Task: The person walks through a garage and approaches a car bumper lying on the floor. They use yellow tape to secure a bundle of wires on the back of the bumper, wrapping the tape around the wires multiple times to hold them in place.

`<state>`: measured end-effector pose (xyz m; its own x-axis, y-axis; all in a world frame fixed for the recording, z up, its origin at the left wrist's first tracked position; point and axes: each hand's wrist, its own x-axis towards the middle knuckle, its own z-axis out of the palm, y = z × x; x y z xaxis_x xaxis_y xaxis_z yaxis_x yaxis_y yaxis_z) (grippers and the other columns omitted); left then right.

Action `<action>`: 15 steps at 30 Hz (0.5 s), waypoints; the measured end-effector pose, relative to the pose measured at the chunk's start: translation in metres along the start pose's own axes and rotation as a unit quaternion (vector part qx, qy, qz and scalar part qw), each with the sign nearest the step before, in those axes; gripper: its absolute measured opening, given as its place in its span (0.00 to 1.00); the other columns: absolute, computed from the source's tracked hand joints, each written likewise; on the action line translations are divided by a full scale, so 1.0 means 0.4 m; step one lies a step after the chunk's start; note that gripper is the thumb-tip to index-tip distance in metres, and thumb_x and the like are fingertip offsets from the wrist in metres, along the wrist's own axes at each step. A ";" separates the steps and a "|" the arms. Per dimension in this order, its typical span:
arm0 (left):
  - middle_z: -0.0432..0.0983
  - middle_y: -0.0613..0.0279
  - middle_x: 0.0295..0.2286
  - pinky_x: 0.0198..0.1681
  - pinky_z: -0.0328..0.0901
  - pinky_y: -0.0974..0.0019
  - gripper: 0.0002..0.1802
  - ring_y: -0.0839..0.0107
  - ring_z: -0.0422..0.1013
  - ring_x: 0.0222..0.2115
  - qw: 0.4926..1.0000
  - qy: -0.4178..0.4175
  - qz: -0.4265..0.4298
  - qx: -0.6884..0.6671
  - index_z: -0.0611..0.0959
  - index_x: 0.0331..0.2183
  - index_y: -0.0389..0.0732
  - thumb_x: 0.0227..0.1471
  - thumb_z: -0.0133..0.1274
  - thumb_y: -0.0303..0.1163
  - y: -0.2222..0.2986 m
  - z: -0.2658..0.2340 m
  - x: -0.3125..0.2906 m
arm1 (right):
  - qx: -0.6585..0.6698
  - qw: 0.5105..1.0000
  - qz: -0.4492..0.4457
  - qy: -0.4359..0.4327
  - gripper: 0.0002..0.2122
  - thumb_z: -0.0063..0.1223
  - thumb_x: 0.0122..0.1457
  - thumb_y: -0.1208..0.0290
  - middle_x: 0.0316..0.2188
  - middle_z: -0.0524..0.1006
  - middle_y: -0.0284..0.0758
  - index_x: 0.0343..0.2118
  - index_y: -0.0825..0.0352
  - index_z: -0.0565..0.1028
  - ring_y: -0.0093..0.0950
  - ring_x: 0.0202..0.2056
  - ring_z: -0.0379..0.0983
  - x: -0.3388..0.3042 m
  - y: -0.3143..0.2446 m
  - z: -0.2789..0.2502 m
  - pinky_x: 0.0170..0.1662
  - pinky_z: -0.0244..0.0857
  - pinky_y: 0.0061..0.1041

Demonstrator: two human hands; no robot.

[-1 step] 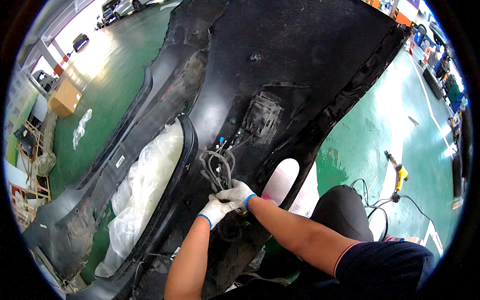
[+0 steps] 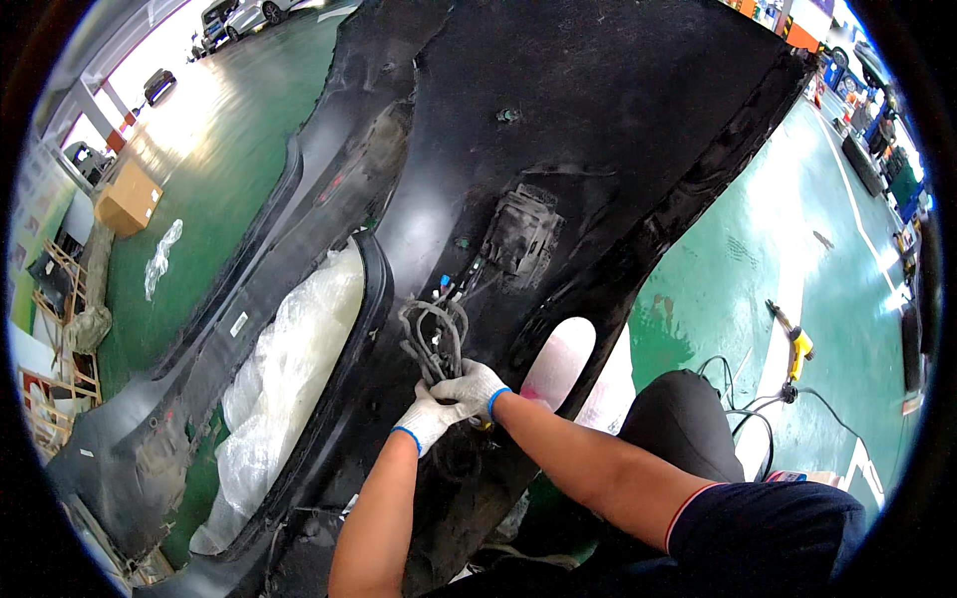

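Grey cables (image 2: pixel 436 344), gathered into a loose looped bundle, lie against the inner face of a large black moulded panel (image 2: pixel 598 90), near the middle of the view and directly above the two gloved hands. The left hand (image 2: pixel 431 417) and the right hand (image 2: pixel 473 387) meet at the lower end of the bundle, touching each other, with their fingers curled in narrow around the cables; the fingertips are partly hidden, so their exact grip cannot be told. Both wear whitish knitted gloves with blue cuffs. At the upper end of the loops sits a small blue connector (image 2: pixel 446 281), and just above and to the right of it a dusty rectangular black module (image 2: pixel 523 236) is set on the panel. Right of the hands, an oval opening (image 2: pixel 560 364) shows a pale surface through it. To the left, translucent plastic wrap (image 2: pixel 289 369) fills much of a long gap in the panel. Beside the right arm is the person's dark-clad knee (image 2: pixel 683 424). Farther right, a yellow and black tool (image 2: pixel 800 349) lies on the green floor (image 2: pixel 698 249) near a dark cord (image 2: pixel 832 407). Well off to the left stands a cardboard box (image 2: pixel 128 196), with crumpled clear plastic (image 2: pixel 162 257) near it.
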<state>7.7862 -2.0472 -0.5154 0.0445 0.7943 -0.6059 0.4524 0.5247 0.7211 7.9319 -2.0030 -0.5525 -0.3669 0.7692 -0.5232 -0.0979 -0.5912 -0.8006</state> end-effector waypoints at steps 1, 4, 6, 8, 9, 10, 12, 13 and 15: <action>0.72 0.44 0.57 0.57 0.67 0.61 0.58 0.61 0.71 0.55 0.999 0.015 0.036 -0.002 0.65 0.62 0.24 0.39 0.77 0.44 -0.004 0.004 0.010 | -0.031 0.999 -0.019 -0.001 0.31 0.76 0.44 0.61 0.44 0.83 0.42 0.50 0.75 0.79 0.27 0.43 0.81 0.005 -0.002 -0.003 0.50 0.73 0.29; 0.79 0.52 0.52 0.56 0.68 0.60 0.43 0.64 0.75 0.51 0.988 -0.143 0.032 -0.048 0.77 0.56 0.31 0.41 0.76 0.37 -0.014 -0.006 0.041 | -0.176 0.984 -0.001 -0.007 0.26 0.76 0.47 0.64 0.45 0.84 0.36 0.49 0.67 0.82 0.26 0.45 0.80 0.004 -0.025 -0.016 0.53 0.71 0.29; 0.83 0.55 0.46 0.54 0.70 0.60 0.36 0.66 0.77 0.48 0.993 -0.113 0.032 -0.027 0.82 0.51 0.34 0.38 0.77 0.34 -0.021 0.001 0.057 | -0.294 0.955 -0.028 -0.004 0.27 0.75 0.47 0.57 0.46 0.84 0.38 0.50 0.65 0.82 0.30 0.46 0.80 -0.009 -0.056 -0.029 0.53 0.71 0.30; 0.84 0.54 0.45 0.53 0.71 0.60 0.32 0.67 0.78 0.47 0.994 -0.105 0.021 0.027 0.84 0.49 0.36 0.38 0.74 0.29 -0.023 0.011 0.075 | -0.421 0.907 -0.023 0.011 0.31 0.72 0.46 0.46 0.48 0.83 0.42 0.51 0.61 0.82 0.38 0.47 0.81 -0.022 -0.091 -0.030 0.53 0.71 0.31; 0.84 0.53 0.46 0.53 0.71 0.60 0.31 0.67 0.78 0.47 0.995 -0.082 0.027 0.042 0.84 0.48 0.35 0.38 0.74 0.29 -0.023 0.015 0.082 | -0.426 0.904 -0.027 0.008 0.31 0.72 0.47 0.46 0.47 0.83 0.42 0.51 0.61 0.82 0.38 0.47 0.81 -0.030 -0.107 -0.030 0.53 0.71 0.32; 0.84 0.53 0.46 0.53 0.71 0.60 0.31 0.67 0.78 0.47 0.995 -0.067 0.038 0.055 0.84 0.48 0.34 0.38 0.73 0.28 -0.021 0.016 0.090 | -0.439 0.898 -0.025 0.004 0.31 0.72 0.47 0.46 0.47 0.83 0.42 0.51 0.60 0.82 0.39 0.46 0.81 -0.038 -0.125 -0.032 0.53 0.71 0.32; 0.84 0.51 0.46 0.52 0.71 0.60 0.28 0.65 0.78 0.47 0.998 -0.016 -0.002 0.053 0.85 0.46 0.32 0.40 0.71 0.29 -0.010 0.010 0.099 | -0.465 0.885 -0.015 -0.016 0.31 0.72 0.47 0.46 0.47 0.84 0.42 0.51 0.60 0.82 0.38 0.46 0.81 -0.041 -0.169 -0.040 0.53 0.71 0.33; 0.84 0.52 0.44 0.51 0.70 0.60 0.29 0.64 0.78 0.47 0.999 -0.026 0.002 -0.019 0.85 0.47 0.32 0.39 0.71 0.29 -0.005 0.000 0.095 | -0.475 0.878 0.004 -0.050 0.33 0.71 0.48 0.45 0.48 0.83 0.44 0.53 0.64 0.81 0.38 0.48 0.80 -0.039 -0.197 -0.049 0.54 0.71 0.32; 0.83 0.58 0.42 0.52 0.68 0.58 0.28 0.65 0.76 0.44 0.992 -0.074 0.041 -0.091 0.84 0.48 0.35 0.42 0.70 0.27 0.016 -0.036 0.084 | -0.428 0.901 0.055 -0.046 0.36 0.69 0.51 0.45 0.49 0.82 0.47 0.55 0.71 0.78 0.38 0.50 0.79 -0.046 -0.236 -0.047 0.56 0.70 0.32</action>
<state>7.7779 -2.0129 -0.5264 0.2111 0.7898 -0.5759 0.2751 0.5174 0.8104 7.9653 -1.9567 -0.4728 -0.4091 0.6710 -0.6183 0.6791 -0.2287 -0.6975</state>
